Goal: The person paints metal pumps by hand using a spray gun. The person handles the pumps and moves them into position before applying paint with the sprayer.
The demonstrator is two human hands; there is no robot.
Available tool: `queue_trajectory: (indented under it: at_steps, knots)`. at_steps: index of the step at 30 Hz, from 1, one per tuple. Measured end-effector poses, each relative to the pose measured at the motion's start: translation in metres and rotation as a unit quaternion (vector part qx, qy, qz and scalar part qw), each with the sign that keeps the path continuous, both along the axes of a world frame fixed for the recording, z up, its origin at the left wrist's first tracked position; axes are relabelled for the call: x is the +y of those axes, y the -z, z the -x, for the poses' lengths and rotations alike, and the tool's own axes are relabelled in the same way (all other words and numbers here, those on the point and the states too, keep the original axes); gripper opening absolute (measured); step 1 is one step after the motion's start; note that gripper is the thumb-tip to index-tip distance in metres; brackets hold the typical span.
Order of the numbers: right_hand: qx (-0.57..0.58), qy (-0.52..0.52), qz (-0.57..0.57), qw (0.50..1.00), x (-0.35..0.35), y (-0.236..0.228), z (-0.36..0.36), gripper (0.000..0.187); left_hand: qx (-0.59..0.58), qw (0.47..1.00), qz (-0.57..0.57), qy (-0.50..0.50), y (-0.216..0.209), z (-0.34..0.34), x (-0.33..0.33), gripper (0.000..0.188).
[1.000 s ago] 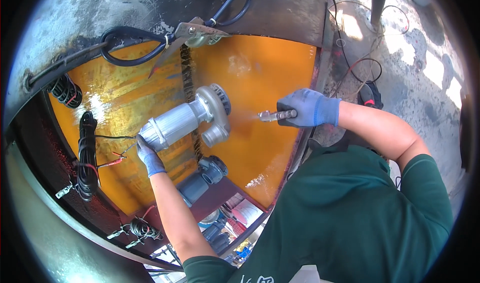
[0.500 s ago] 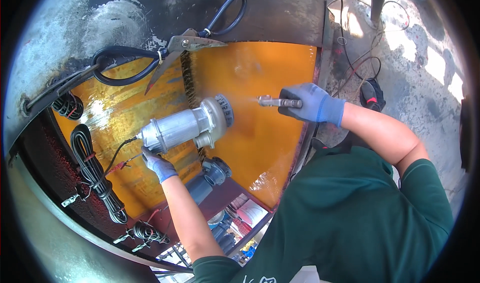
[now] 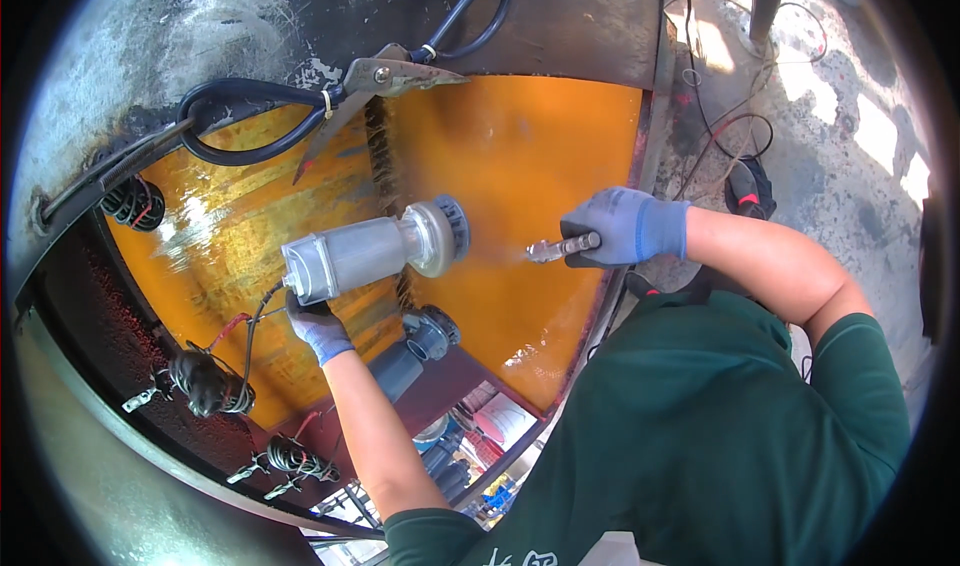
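A grey submersible pump (image 3: 360, 255) lies slantwise above the orange-coated panel, its ribbed strainer end toward the right. My left hand (image 3: 318, 328), in a blue-grey glove with dark fingertips, is closed on the pump's left end, beside its black cable (image 3: 258, 331). In my right hand (image 3: 618, 228), gloved the same way, is a small metal spray gun (image 3: 563, 248). Its nozzle points left at the strainer end, a short gap away, and a faint mist shows between them. The fingers on the gun's handle are partly hidden.
Large blue-handled shears (image 3: 380, 74) lie along the top edge of the orange panel (image 3: 520, 156). Below my pump is a second pump (image 3: 405, 361). Coiled cables (image 3: 210, 381) hang at the left by the dark metal frame. A hose (image 3: 712, 131) loops over the concrete floor.
The pump has turned about its long axis, so its side outlet no longer shows. My right hand has lowered and tilted the spray gun. The long cable coil at the left has swung and bunched.
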State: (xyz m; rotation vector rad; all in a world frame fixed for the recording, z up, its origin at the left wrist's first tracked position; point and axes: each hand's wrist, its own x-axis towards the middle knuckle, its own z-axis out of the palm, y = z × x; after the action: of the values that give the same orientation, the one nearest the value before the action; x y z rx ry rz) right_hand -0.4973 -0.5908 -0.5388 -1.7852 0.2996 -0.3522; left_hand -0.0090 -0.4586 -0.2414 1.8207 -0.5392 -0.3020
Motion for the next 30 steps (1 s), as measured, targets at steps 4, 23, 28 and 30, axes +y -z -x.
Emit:
queue_trajectory:
  at_steps: [4, 23, 28, 30]
  knots:
    - [-0.019, 0.144, -0.053, 0.988, 0.01, 0.013, -0.014, 0.03, -0.004, 1.0, 0.016, 0.009, -0.005, 0.0, 0.004, 0.04]
    - [-0.003, 0.117, -0.104, 0.988, -0.035, 0.008, -0.004, 0.025, -0.118, 0.968, 0.096, -0.197, 0.026, 0.09, 0.048, 0.051]
    - [0.015, -0.068, -0.066, 0.995, -0.022, 0.019, 0.0, 0.024, -0.256, 0.95, 0.022, -0.177, 0.004, 0.123, 0.032, 0.052]
    - [-0.008, 0.08, -0.053, 0.995, -0.008, 0.043, -0.004, 0.028, -0.249, 0.955, -0.034, -0.159, -0.007, 0.112, 0.023, 0.054]
